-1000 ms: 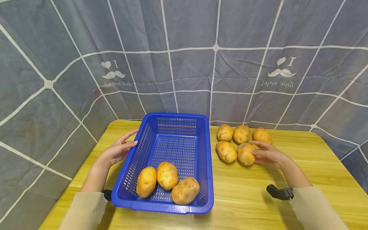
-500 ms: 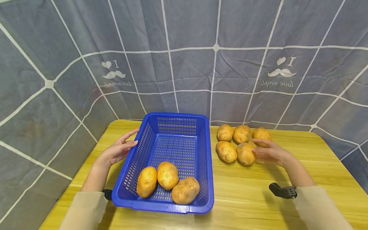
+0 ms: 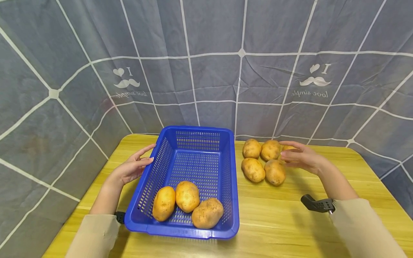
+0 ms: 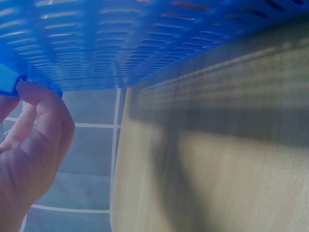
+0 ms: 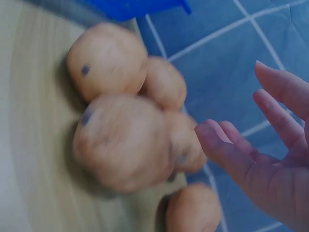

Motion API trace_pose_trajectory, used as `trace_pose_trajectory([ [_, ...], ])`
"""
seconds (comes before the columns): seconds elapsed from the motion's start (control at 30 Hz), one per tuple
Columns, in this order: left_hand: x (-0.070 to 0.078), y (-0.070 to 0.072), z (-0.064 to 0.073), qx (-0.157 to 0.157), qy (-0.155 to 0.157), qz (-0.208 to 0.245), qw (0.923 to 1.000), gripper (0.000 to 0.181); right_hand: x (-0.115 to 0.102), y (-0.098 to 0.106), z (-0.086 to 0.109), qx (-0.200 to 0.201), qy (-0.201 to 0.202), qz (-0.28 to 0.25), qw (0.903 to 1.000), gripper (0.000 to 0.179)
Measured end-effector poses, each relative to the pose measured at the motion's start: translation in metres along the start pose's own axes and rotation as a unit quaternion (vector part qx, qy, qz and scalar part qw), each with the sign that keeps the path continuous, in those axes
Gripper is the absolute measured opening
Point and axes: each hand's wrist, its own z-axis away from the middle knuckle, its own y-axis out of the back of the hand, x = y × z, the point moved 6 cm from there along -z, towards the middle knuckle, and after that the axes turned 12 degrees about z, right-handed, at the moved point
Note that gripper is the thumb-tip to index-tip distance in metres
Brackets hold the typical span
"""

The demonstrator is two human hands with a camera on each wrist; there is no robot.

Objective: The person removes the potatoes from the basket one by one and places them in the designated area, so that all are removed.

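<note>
A blue plastic basket with slotted walls stands on the table, three potatoes lying in its near end, among them a rough-skinned potato. My left hand touches the basket's left rim with extended fingers; in the left wrist view its fingertips meet the rim's outer lip. Right of the basket, several loose potatoes lie close together. My right hand is over the far right potato, mostly covering it in the head view. In the right wrist view its fingers are spread and hold nothing, near a blurred potato.
The wooden table has a rounded far right corner. A grey curtain with white lines hangs behind and at both sides. Black wrist mounts stick out by the beige sleeves.
My right hand has left the near right potato of the loose group and moved away from me, over the far right one. The left hand and basket stay in place.
</note>
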Motion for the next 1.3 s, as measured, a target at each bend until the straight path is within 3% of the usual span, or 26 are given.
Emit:
trace_pose_trajectory([
  [0.17,0.000,0.002,-0.002,0.001,-0.002,-0.003,1.0000,0.057,-0.026,-0.012,-0.011,-0.004,0.015,-0.010,0.9998,0.032],
  [0.47,-0.001,0.002,-0.002,-0.010,-0.009,0.002,0.9999,0.054,-0.060,-0.055,-0.035,-0.037,0.023,-0.004,0.9990,0.051],
  [0.83,-0.003,0.003,-0.002,-0.004,0.000,0.010,0.9999,0.052,-0.083,-0.101,-0.058,-0.069,0.031,-0.001,0.9972,0.059],
  [1.07,0.000,0.002,-0.003,0.013,0.008,-0.002,0.9999,0.058,-0.096,-0.123,-0.070,-0.084,0.032,-0.008,0.9960,0.055],
  [1.3,0.000,-0.002,0.000,0.006,0.008,0.015,0.9998,0.055,-0.102,-0.143,-0.078,-0.110,0.042,-0.023,0.9928,0.054],
])
